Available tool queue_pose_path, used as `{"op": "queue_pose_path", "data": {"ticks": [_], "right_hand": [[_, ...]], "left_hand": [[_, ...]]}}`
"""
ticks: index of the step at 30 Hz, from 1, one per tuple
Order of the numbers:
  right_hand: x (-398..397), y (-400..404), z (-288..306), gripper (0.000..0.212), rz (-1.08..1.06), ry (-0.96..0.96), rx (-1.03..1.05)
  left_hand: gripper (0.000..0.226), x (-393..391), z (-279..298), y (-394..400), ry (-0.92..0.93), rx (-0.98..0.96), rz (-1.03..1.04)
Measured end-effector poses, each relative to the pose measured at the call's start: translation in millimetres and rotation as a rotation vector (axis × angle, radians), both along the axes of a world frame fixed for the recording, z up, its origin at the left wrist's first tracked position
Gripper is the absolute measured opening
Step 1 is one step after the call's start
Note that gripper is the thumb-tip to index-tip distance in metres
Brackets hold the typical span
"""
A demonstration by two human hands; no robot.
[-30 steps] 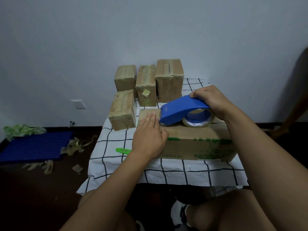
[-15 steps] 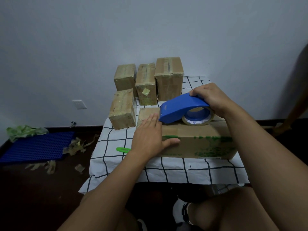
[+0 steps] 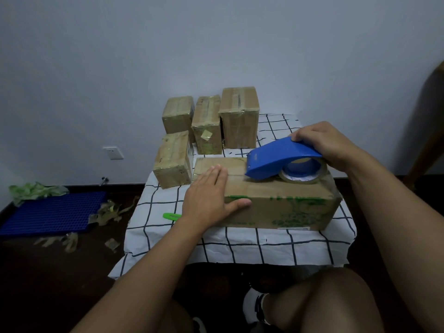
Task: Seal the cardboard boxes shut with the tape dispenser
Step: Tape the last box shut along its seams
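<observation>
A long cardboard box with green print (image 3: 283, 207) lies across the checked tablecloth (image 3: 240, 246) in front of me. My left hand (image 3: 209, 195) lies flat on its left end, fingers straight on the top and thumb against the front face. My right hand (image 3: 322, 143) grips the blue tape dispenser (image 3: 278, 157), whose front edge and tape roll rest on the box top right of the middle. Several taped boxes (image 3: 206, 123) stand behind, and one smaller box (image 3: 173, 159) sits at the left.
A green cutter (image 3: 171, 216) lies on the cloth left of the long box. On the dark floor at the left are a blue grid mat (image 3: 52, 212), green plastic (image 3: 36, 191) and tape scraps (image 3: 108, 212). My knees are below the table edge.
The dispenser and my right hand have slid to the right along the box top. My left hand stays on the box's left end, its thumb now spread onto the front face.
</observation>
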State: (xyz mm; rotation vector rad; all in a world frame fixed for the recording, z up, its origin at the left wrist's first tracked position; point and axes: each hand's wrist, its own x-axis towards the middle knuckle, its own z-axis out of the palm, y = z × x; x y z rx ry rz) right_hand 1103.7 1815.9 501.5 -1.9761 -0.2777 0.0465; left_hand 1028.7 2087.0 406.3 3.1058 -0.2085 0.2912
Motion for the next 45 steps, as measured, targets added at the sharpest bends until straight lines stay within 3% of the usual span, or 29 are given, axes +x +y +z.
{"op": "queue_pose_path", "data": {"ticks": [8,12,15,28,37,45], "right_hand": [[-4,5,-1,0.060,-0.003,-0.007,-0.046],[-4,6,-1,0.064,-0.012,-0.020,-0.071],[-3,4,-4,0.068,-0.034,-0.020,-0.061],[6,-4,-9,0.035,-0.024,0.005,0.015],[4,-4,-15,0.039,-0.048,0.014,0.074],[5,-6,-14,0.045,-0.011,-0.003,0.063]], "left_hand": [[0.107,-5,7,-5,-0.007,0.002,-0.019],[0.114,-3,11,-22,-0.022,0.076,-0.066],[0.119,0,6,-36,0.015,0.025,-0.091],[0.115,5,4,-39,-0.013,0.014,-0.080],[0.107,4,8,-49,0.003,0.013,-0.151],[0.117,7,4,-50,0.019,-0.003,-0.106]]}}
